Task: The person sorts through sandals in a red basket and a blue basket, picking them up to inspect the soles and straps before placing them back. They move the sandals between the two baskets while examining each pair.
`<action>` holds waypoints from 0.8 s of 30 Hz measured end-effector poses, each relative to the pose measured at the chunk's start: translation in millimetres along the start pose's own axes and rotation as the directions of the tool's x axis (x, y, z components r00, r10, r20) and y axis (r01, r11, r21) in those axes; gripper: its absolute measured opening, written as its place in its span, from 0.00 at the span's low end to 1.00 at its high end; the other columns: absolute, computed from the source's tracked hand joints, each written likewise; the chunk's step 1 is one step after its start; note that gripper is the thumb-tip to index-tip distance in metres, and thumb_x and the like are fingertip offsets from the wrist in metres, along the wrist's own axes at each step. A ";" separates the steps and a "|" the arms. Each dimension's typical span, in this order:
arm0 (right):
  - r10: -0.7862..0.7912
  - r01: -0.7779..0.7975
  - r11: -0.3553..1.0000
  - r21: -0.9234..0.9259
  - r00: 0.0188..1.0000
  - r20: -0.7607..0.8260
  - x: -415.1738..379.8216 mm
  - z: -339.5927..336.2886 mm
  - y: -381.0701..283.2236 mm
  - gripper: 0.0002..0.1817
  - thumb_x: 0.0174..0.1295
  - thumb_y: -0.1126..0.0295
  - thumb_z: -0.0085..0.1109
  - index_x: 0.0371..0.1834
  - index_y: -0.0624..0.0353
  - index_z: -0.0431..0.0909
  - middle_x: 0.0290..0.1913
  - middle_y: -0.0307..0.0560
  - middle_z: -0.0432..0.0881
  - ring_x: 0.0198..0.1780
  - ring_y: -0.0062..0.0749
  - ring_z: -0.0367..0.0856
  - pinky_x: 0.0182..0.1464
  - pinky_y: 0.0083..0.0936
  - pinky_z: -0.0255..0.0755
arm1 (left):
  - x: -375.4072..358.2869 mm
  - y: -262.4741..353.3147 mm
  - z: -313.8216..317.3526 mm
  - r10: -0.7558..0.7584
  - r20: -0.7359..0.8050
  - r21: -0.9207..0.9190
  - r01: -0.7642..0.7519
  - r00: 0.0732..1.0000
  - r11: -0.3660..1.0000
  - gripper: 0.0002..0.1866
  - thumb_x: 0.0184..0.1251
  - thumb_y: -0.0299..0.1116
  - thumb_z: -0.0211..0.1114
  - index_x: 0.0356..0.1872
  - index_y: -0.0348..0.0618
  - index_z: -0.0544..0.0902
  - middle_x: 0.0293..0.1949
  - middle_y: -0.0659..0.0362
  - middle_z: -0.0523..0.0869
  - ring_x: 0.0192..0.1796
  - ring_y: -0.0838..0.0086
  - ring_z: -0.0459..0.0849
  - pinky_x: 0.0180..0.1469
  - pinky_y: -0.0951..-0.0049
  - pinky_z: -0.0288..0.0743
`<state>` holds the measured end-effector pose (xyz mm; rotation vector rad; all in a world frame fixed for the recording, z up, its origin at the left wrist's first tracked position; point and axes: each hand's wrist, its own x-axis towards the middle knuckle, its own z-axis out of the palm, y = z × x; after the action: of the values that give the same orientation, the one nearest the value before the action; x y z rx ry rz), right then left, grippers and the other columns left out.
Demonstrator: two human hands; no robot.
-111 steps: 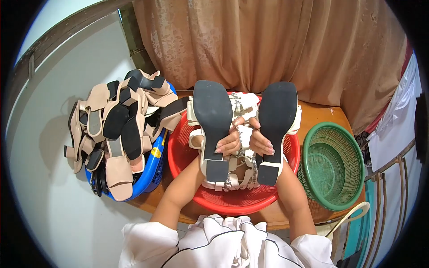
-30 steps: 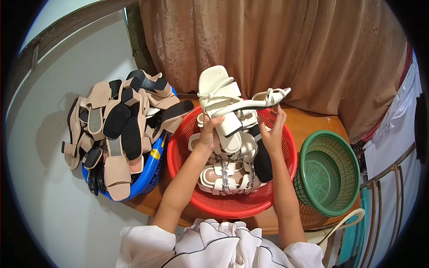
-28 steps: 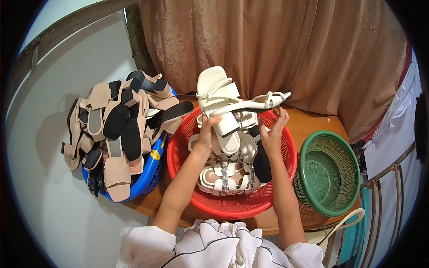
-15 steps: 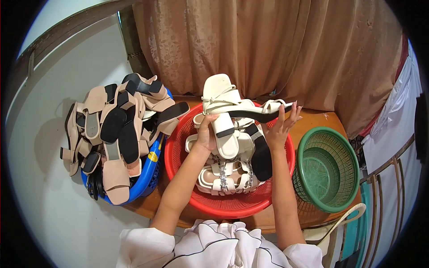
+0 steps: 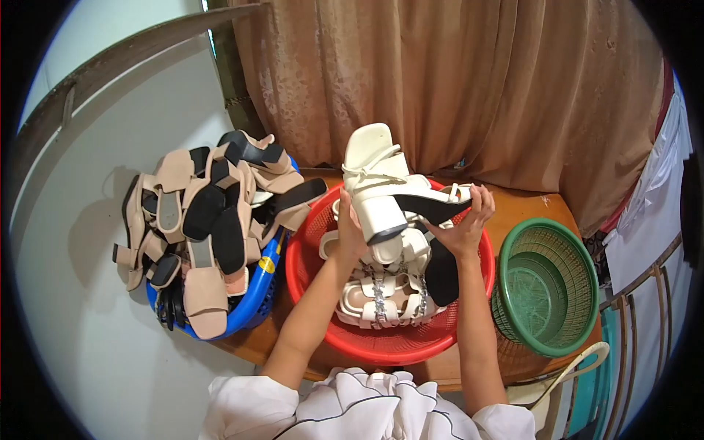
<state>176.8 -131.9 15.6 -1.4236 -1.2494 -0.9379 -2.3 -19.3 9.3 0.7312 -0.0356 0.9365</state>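
Observation:
A cream block-heeled sandal [image 5: 374, 187] with thin knotted straps stands tilted in my left hand [image 5: 351, 229], which is closed along its side. My right hand [image 5: 469, 224] grips the toe end of a second cream sandal [image 5: 442, 196], its black sole turned partly toward me. The two sandals overlap near their heels. Both are held above a red basket [image 5: 374, 357] that contains more white sandals, including a pair with silver chain straps [image 5: 389, 299]. A dark sole [image 5: 442, 275] shows beside that pair. Some of my left fingers are hidden behind the sandal.
Left of the red basket, a blue basket [image 5: 257, 312] is heaped with beige heeled sandals [image 5: 205, 293]. A green basket [image 5: 546, 345] stands to the right on the wooden table [image 5: 539, 202]. A brown curtain [image 5: 411, 81] hangs behind.
The right-hand sandal has swung down and closer to the other one. The left-hand sandal has turned, bringing its heel forward. The whole view has shifted slightly.

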 end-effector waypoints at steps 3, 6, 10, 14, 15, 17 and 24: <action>0.091 -0.141 0.970 0.198 0.966 0.243 5.7 -5.8 -21.3 0.58 0.22 0.54 0.75 0.61 0.60 0.52 0.54 0.55 0.63 0.57 0.52 0.60 0.59 0.44 0.56 | 1.3 -0.7 3.9 0.101 0.008 -0.009 -0.101 0.995 0.995 0.38 0.61 0.65 0.41 0.58 0.39 0.64 0.53 0.54 0.73 0.55 0.66 0.72 0.59 0.66 0.63; 0.261 -0.422 0.820 0.387 0.877 0.404 -5.3 3.8 -43.6 0.60 0.24 0.55 0.74 0.63 0.64 0.47 0.56 0.60 0.60 0.58 0.53 0.59 0.60 0.42 0.55 | -0.8 4.3 20.8 0.148 -0.113 0.007 -0.148 0.983 0.989 0.41 0.61 0.67 0.36 0.59 0.37 0.64 0.56 0.54 0.71 0.59 0.67 0.67 0.62 0.68 0.56; 0.371 -0.630 0.621 0.466 0.761 0.532 -18.4 7.5 -78.0 0.57 0.33 0.56 0.72 0.63 0.66 0.43 0.59 0.63 0.54 0.61 0.52 0.54 0.64 0.40 0.49 | -5.9 5.5 22.1 0.270 -0.082 0.141 -0.257 0.959 0.956 0.36 0.64 0.61 0.40 0.62 0.41 0.59 0.60 0.57 0.67 0.62 0.69 0.64 0.64 0.68 0.53; 0.421 -0.687 0.684 0.245 0.645 0.638 -13.6 0.3 -91.1 0.58 0.38 0.50 0.70 0.63 0.69 0.40 0.60 0.65 0.51 0.63 0.53 0.50 0.65 0.41 0.46 | -5.8 -5.6 17.7 0.373 -0.112 0.201 -0.347 0.921 0.916 0.34 0.63 0.59 0.46 0.62 0.44 0.58 0.59 0.57 0.67 0.61 0.69 0.64 0.62 0.67 0.56; 0.422 -0.691 0.697 0.190 0.610 0.671 -11.4 -1.0 -92.0 0.59 0.39 0.49 0.69 0.63 0.71 0.39 0.61 0.67 0.50 0.64 0.54 0.49 0.65 0.41 0.45 | -5.5 -5.4 14.1 0.385 -0.083 0.221 -0.359 0.919 0.907 0.34 0.61 0.54 0.51 0.63 0.46 0.54 0.59 0.57 0.65 0.61 0.69 0.63 0.63 0.67 0.56; 0.413 -0.675 0.716 0.179 0.616 0.671 -16.0 2.8 -91.2 0.59 0.39 0.45 0.67 0.64 0.69 0.39 0.58 0.66 0.52 0.61 0.55 0.51 0.64 0.42 0.46 | -2.4 -3.8 9.0 0.406 -0.021 0.259 -0.388 0.913 0.885 0.40 0.58 0.46 0.62 0.65 0.51 0.47 0.60 0.57 0.61 0.62 0.69 0.61 0.63 0.67 0.54; 0.226 -0.507 0.821 0.262 0.710 0.666 -27.8 11.3 -76.9 0.59 0.48 0.43 0.60 0.67 0.71 0.33 0.52 0.64 0.58 0.54 0.53 0.59 0.60 0.41 0.51 | -0.3 8.7 24.5 0.376 -0.124 0.420 -0.295 0.918 0.858 0.42 0.45 0.21 0.69 0.59 0.47 0.51 0.51 0.57 0.65 0.52 0.73 0.69 0.51 0.74 0.69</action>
<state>95.7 -128.2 0.2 -1.5798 -1.4258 0.1317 -2.1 -30.6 32.7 1.0200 0.2184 1.3770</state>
